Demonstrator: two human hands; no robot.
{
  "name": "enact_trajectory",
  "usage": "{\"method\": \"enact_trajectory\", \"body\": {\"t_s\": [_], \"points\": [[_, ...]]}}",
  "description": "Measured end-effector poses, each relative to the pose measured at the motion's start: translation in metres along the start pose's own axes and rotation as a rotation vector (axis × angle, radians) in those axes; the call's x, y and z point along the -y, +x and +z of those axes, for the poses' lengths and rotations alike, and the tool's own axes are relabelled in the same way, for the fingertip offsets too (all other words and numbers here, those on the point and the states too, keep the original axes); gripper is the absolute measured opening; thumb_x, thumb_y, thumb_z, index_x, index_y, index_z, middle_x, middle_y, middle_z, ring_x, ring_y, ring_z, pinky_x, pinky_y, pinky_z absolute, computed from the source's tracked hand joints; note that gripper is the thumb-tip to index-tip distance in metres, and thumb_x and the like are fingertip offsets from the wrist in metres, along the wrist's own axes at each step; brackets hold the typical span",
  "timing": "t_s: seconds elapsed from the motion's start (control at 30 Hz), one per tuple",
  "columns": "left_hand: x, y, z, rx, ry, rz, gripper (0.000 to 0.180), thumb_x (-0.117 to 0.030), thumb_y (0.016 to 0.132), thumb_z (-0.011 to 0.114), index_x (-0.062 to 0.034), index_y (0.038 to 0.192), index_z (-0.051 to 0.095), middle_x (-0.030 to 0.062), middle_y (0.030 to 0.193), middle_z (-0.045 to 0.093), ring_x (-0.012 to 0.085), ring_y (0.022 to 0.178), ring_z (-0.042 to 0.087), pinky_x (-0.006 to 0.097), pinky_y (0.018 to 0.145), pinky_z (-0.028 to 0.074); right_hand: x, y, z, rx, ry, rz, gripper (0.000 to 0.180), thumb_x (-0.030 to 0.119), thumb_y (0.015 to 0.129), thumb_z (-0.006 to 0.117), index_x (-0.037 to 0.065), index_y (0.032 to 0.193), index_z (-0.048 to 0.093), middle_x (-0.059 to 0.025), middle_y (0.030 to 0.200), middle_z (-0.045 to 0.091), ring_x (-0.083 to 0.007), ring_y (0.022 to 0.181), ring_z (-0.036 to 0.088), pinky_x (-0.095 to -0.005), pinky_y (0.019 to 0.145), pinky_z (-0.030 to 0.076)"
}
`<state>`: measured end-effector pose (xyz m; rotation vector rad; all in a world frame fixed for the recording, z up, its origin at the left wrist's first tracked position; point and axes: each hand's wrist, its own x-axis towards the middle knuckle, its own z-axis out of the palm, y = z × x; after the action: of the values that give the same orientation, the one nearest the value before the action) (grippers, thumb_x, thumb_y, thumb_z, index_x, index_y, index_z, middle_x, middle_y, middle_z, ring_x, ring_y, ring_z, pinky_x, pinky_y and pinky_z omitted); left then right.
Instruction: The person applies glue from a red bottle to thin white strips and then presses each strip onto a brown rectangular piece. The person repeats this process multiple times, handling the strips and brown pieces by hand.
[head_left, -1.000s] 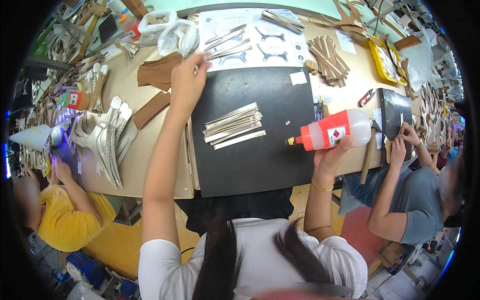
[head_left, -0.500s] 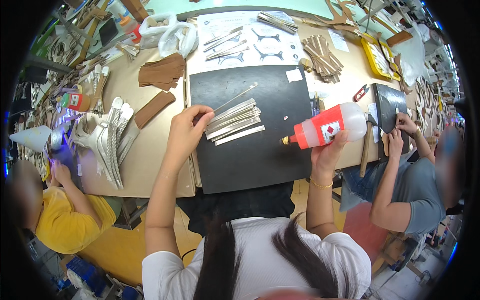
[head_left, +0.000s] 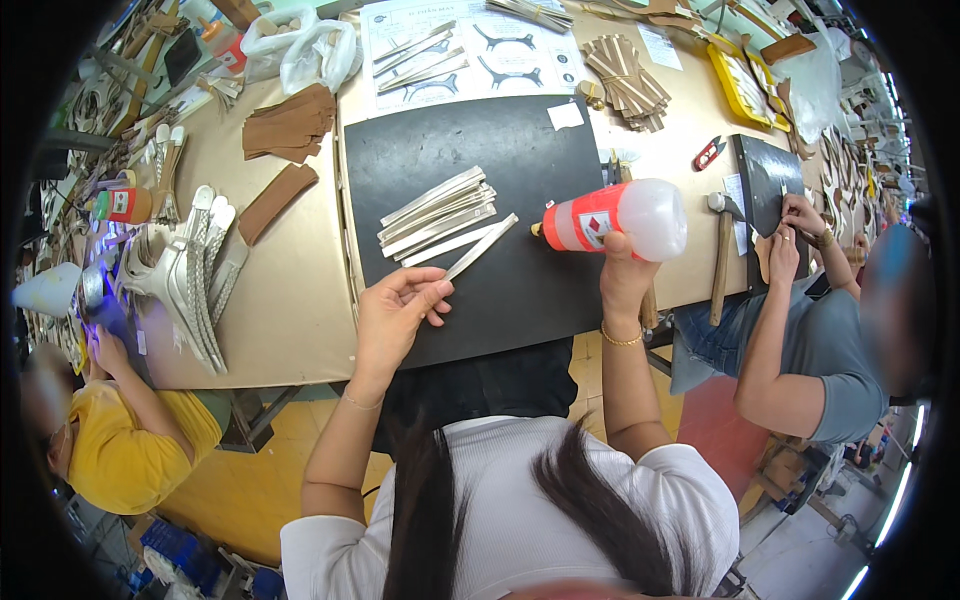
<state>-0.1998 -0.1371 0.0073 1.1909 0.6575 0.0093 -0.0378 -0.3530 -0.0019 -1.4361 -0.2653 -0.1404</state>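
Observation:
My left hand (head_left: 408,310) pinches one end of a thin pale leather strip (head_left: 482,246), which slants up and to the right over the black mat (head_left: 470,130). Just beyond it lies a small pile of similar pale strips (head_left: 438,212). In my right hand (head_left: 627,275) is a squeeze bottle (head_left: 655,222), translucent white with a red band and label. The bottle is tipped on its side, its narrow nozzle pointing left toward the held strip but apart from it.
Printed pattern sheets (head_left: 470,55) with more strips lie behind the mat. Brown leather pieces (head_left: 290,122) and braided white straps (head_left: 205,285) are to the left. A hammer (head_left: 722,260) lies at right, near a co-worker's hands (head_left: 785,245). A yellow tray (head_left: 745,90) sits farther back.
My left hand has drawn the strip off the pile toward me and to the right. The bottle has moved slightly left and up in my right hand. The whole view has shifted a little.

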Motion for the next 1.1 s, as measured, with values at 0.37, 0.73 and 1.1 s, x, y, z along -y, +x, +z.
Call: {"method": "enact_trajectory", "body": {"t_s": [0.37, 0.73, 1.1], "points": [[0.005, -0.004, 0.004, -0.048, 0.006, 0.01, 0.024, -0.006, 0.091, 0.07, 0.0087, 0.109, 0.066, 0.0108, 0.088, 0.071, 0.0125, 0.073, 0.067, 0.022, 0.06, 0.054, 0.0, 0.017, 0.021, 0.101, -0.113, 0.003, 0.054, 0.026, 0.074, 0.09, -0.002, 0.111, 0.062, -0.007, 0.103, 0.067, -0.0146, 0.093, 0.064, -0.0305, 0.083, 0.052], [0.008, -0.005, 0.004, -0.061, 0.017, -0.006, 0.025, -0.007, 0.091, 0.071, 0.0078, 0.11, 0.066, 0.0096, 0.09, 0.07, 0.0122, 0.077, 0.068, 0.022, 0.064, 0.054, 0.001, 0.017, 0.03, 0.17, -0.081, 0.013, 0.049, 0.028, 0.074, 0.089, -0.002, 0.105, 0.065, -0.006, 0.097, 0.069, -0.0143, 0.088, 0.065, -0.0295, 0.079, 0.053], [0.012, -0.009, 0.007, -0.091, 0.073, -0.003, 0.027, -0.005, 0.088, 0.073, 0.0053, 0.112, 0.067, 0.0079, 0.09, 0.071, 0.0096, 0.077, 0.067, 0.021, 0.067, 0.055, 0.004, -0.003, 0.053, 0.268, 0.014, 0.097, 0.045, 0.029, 0.077, 0.087, -0.003, 0.102, 0.068, -0.0064, 0.094, 0.072, -0.0133, 0.086, 0.067, -0.0288, 0.076, 0.053]]}}
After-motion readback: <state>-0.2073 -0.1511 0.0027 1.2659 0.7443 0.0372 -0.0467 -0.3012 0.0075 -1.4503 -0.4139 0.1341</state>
